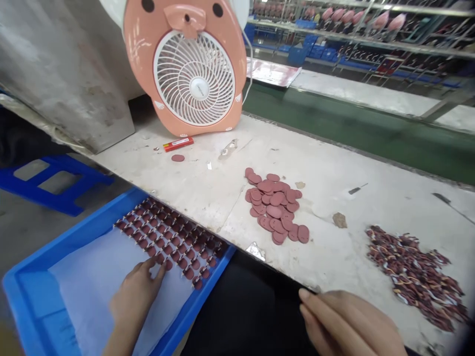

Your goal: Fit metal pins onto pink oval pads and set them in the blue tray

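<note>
My left hand reaches over the blue tray, thumb and forefinger pinching a small maroon oval disc at the near edge of the laid-out rows. Rows of similar maroon pieces with short light-and-dark bits attached lie on a white sheet in the tray. At the table's front edge, my right hand is closed with its fingertips together; whatever may be between them is hidden. Beyond it lies a loose pile of plain maroon oval discs. Right of that hand is a heap of dark maroon cord-like pieces.
A pink and white animal-shaped fan stands at the back of the white table. Near its base are a red box and a single oval disc. A blue stool is at left; a green conveyor belt runs behind.
</note>
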The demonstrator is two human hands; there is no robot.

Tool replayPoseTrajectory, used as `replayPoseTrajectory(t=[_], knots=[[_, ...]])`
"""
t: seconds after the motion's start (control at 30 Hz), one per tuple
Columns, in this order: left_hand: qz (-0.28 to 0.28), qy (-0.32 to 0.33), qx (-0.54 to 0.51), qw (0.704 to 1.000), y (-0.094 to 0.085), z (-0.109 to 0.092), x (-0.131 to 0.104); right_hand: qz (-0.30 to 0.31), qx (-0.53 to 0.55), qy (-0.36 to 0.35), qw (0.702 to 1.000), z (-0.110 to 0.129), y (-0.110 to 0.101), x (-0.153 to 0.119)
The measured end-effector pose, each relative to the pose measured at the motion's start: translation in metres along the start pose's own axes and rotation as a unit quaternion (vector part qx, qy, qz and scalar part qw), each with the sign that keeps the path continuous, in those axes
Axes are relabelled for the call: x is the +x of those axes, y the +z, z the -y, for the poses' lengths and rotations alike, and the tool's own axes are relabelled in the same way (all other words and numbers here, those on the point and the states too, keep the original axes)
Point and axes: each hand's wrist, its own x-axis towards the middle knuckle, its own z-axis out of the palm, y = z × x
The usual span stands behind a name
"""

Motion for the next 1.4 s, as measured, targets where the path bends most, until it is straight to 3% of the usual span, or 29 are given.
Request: replayPoseTrajectory(t=[0.07,0.13,0.2,0.23,0.27,0.43,0.57,0.67,0.77,0.87,0.93,1.03,1.13,1.2,1.3,1.4], knots=[[-0.063,-0.003,-0.018,0.998,-0.016,-0.018,-0.01,-0.012,-0.003,0.106,0.994,-0.018,-0.011,0.004],[-0.166,0.028,-0.048,0.985,-0.035,-0.044,-0.022,-0.056,-0.015,0.24,0.969,-0.039,-0.018,0.011],[-0.335,0.169,-0.135,0.917,-0.053,-0.077,-0.03,-0.081,-0.019,0.331,0.94,-0.061,-0.02,0.021],[-0.366,0.259,-0.18,0.876,-0.062,-0.096,-0.031,-0.075,-0.015,0.356,0.931,-0.072,-0.019,0.026],[-0.371,0.305,-0.194,0.855,-0.071,-0.116,-0.029,-0.062,-0.006,0.376,0.925,-0.082,-0.016,0.031],[-0.189,0.462,-0.125,0.858,-0.099,-0.212,0.007,0.062,0.032,0.408,0.91,-0.116,0.004,0.047],[-0.086,0.515,-0.092,0.848,-0.1,-0.255,0.03,0.088,0.07,0.42,0.9,-0.116,0.006,0.047],[-0.057,0.497,-0.117,0.858,-0.096,-0.259,0.033,0.066,0.136,0.423,0.893,-0.103,-0.003,0.043],[-0.05,0.446,-0.184,0.875,-0.097,-0.25,0.023,0.035,0.195,0.424,0.884,-0.083,-0.013,0.036],[-0.021,0.376,-0.287,0.881,-0.104,-0.238,-0.002,-0.012,0.248,0.421,0.873,-0.06,-0.017,0.03],[0.039,0.332,-0.353,0.874,-0.106,-0.229,-0.027,-0.046,0.297,0.412,0.86,-0.042,-0.016,0.029],[0.155,0.286,-0.413,0.851,-0.102,-0.216,-0.068,-0.057,0.367,0.403,0.836,-0.017,-0.013,0.034],[0.323,0.229,-0.484,0.781,-0.091,-0.204,-0.101,-0.026,0.422,0.409,0.809,-0.001,-0.009,0.039],[0.39,0.196,-0.501,0.747,-0.085,-0.198,-0.116,0.006,0.48,0.426,0.767,0.003,-0.006,0.037],[0.347,0.137,-0.558,0.741,-0.075,-0.193,-0.132,0.006,0.563,0.473,0.677,0.008,-0.001,0.028],[0.206,0.146,-0.636,0.729,-0.063,-0.191,-0.144,-0.04,0.601,0.511,0.614,0.02,0.006,0.02]])
